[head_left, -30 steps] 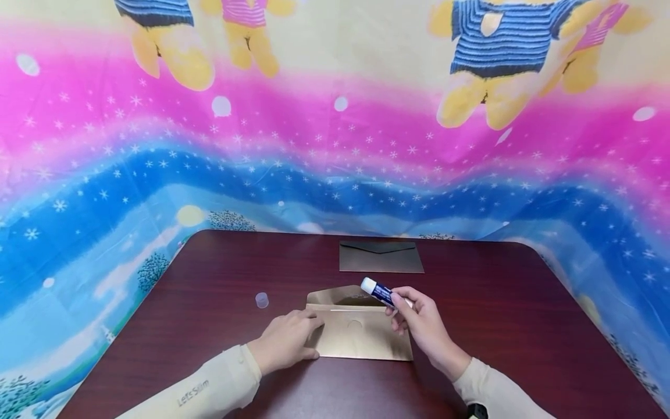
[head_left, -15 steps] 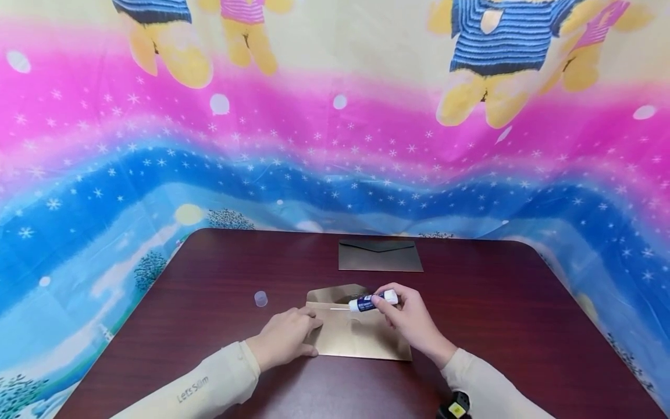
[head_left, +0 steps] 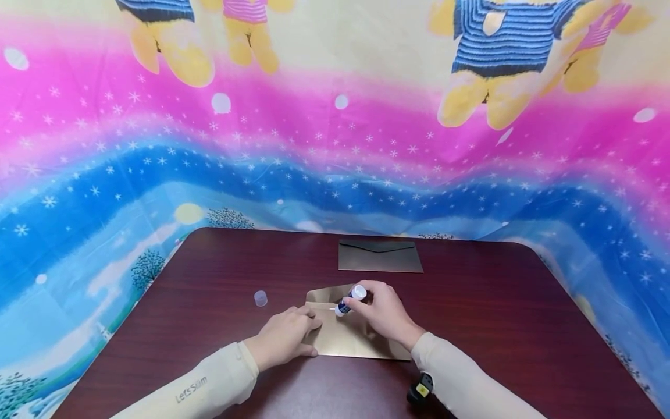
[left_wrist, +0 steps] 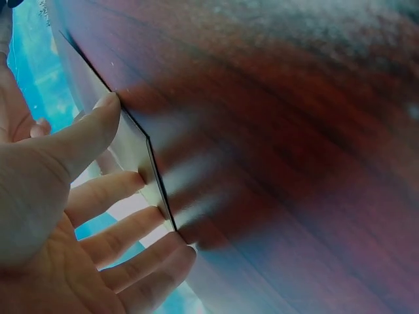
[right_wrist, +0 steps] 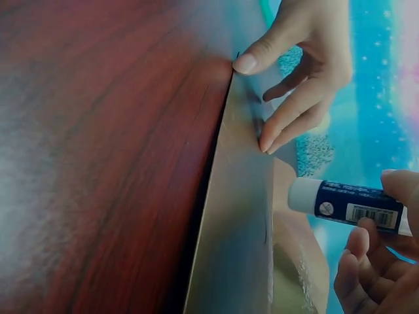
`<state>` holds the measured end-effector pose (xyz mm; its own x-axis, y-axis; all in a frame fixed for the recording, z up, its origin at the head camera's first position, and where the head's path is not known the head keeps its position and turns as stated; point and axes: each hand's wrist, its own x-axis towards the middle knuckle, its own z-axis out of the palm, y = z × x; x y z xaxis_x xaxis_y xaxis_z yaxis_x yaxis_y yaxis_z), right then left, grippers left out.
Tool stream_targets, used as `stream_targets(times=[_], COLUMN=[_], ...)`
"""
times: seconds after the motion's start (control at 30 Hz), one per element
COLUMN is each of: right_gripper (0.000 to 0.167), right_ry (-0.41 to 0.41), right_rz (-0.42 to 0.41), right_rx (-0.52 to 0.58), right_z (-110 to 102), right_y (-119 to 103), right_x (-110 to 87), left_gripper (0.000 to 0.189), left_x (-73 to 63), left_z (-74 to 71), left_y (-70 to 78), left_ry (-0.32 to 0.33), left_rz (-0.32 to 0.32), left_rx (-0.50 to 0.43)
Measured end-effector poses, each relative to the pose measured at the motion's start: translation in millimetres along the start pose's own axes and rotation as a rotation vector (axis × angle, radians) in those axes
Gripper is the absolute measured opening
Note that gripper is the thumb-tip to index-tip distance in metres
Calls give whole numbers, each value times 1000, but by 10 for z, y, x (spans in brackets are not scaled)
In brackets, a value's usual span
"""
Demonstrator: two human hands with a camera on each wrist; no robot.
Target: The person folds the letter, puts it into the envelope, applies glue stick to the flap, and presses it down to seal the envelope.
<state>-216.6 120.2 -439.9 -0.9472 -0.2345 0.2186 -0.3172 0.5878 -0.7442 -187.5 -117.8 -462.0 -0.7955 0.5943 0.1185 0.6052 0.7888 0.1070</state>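
Note:
A gold envelope (head_left: 340,340) lies on the table with its flap (head_left: 325,295) unfolded toward the far side. My left hand (head_left: 287,334) rests on the envelope's left end, fingertips and thumb touching it; in the left wrist view the fingers (left_wrist: 121,235) are spread along its edge. Between thumb and fingers my right hand (head_left: 388,311) pinches a dark blue and white glue stick (head_left: 349,301). It tilts, its white lower end right at the envelope's upper edge beside a thin white line. The right wrist view shows the glue stick's label and barcode (right_wrist: 370,214).
A small clear cap (head_left: 260,298) stands on the dark red table (head_left: 225,262), left of the envelope. Farther back lies a second, darker envelope (head_left: 381,260) with its flap folded down. A patterned cloth (head_left: 314,134) hangs behind the table.
My right hand has moved left and turned the glue stick from pointing up and left to tilting down onto the envelope's upper edge. The left hand stays in place.

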Motion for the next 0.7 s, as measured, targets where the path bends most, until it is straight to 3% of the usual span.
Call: stream_targets(times=[0.43, 0.7], right_gripper=[20, 28], right_ry=[-21, -36], right_rz=[-50, -57], right_rx=[-263, -338], right_z=[158, 137], right_y=[-78, -121], right_x=[94, 109], left_gripper=[47, 48], left_x=[-9, 1], left_z=[-12, -11], left_y=[-14, -2], left_ry=[24, 22], left_rz=[18, 0], left_rx=[-11, -37])
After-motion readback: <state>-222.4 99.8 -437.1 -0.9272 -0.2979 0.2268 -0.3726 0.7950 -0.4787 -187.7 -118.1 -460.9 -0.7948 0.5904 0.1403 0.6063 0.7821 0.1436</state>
